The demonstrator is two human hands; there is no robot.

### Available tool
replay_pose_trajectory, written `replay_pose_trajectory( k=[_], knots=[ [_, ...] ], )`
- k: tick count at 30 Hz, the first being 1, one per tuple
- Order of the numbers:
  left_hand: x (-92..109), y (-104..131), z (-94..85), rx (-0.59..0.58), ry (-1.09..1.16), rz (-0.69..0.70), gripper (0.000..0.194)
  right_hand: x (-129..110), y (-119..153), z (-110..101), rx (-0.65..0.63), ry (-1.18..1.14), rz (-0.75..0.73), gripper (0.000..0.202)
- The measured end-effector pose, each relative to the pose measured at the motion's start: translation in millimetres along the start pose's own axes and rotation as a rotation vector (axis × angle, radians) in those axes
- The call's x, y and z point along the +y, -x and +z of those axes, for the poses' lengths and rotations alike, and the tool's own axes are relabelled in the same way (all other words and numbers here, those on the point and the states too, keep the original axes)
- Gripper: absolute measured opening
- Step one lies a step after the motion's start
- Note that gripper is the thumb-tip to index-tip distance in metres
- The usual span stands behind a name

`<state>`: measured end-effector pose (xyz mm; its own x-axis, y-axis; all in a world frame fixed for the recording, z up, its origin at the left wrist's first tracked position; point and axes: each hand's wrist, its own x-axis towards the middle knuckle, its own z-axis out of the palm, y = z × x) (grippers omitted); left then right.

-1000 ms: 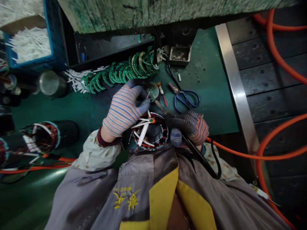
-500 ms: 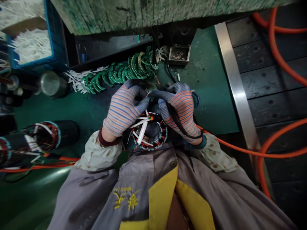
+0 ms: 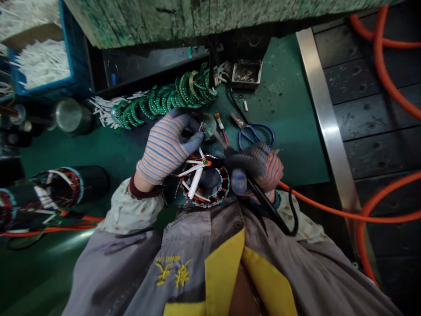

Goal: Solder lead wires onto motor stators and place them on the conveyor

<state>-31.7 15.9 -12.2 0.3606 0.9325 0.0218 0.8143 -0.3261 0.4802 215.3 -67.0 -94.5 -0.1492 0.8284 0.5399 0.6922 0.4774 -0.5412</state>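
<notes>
My left hand [image 3: 166, 147], in a striped glove, pinches thin wire ends [image 3: 201, 127] between thumb and fingers. Just below it stands a motor stator [image 3: 225, 184] with copper windings, blue-edged slots, and white sleeving [image 3: 195, 182] lying across its opening. My right hand [image 3: 266, 166], smeared by motion, is closed around the black handle of a soldering iron [image 3: 235, 159]. The iron's blurred tip points up and left towards a round dish [image 3: 209, 127] beyond the wires. Blue-handled snips [image 3: 253, 133] and a small brush [image 3: 222, 127] lie beyond my right hand.
Green curved strips [image 3: 164, 98] line the back of the green mat. A metal solder tray [image 3: 246, 74] stands behind. Blue bins [image 3: 42, 66] hold white tubes at left, near another stator [image 3: 75, 184]. An orange hose [image 3: 345, 213] crosses the right side.
My right hand has moved right and away from the wires, and the soldering iron now shows in it. The snips and brush have come into view. My left hand stays nearly still.
</notes>
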Motion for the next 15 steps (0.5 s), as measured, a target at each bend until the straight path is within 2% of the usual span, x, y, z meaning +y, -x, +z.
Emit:
replay_pose_trajectory(
  k=[3, 4, 9, 15],
  knots=[
    [1, 0, -1.7, -0.028, -0.035, 0.003, 0.016, 1, 14, -10, 0.11, -0.04, -0.158, 0.019],
    [1, -1, -2.3, -0.033, -0.046, -0.001, 0.017, 1, 16, -12, 0.108, -0.03, -0.174, 0.02],
    [5, -3, -3.0, -0.049, -0.086, -0.014, 0.018, 1, 16, -13, -0.006, 0.025, -0.115, 0.021],
    [7, -2, 0.5, -0.03, -0.084, -0.035, 0.018, 2, 23, -12, -0.008, 0.033, -0.133, 0.027]
  ],
)
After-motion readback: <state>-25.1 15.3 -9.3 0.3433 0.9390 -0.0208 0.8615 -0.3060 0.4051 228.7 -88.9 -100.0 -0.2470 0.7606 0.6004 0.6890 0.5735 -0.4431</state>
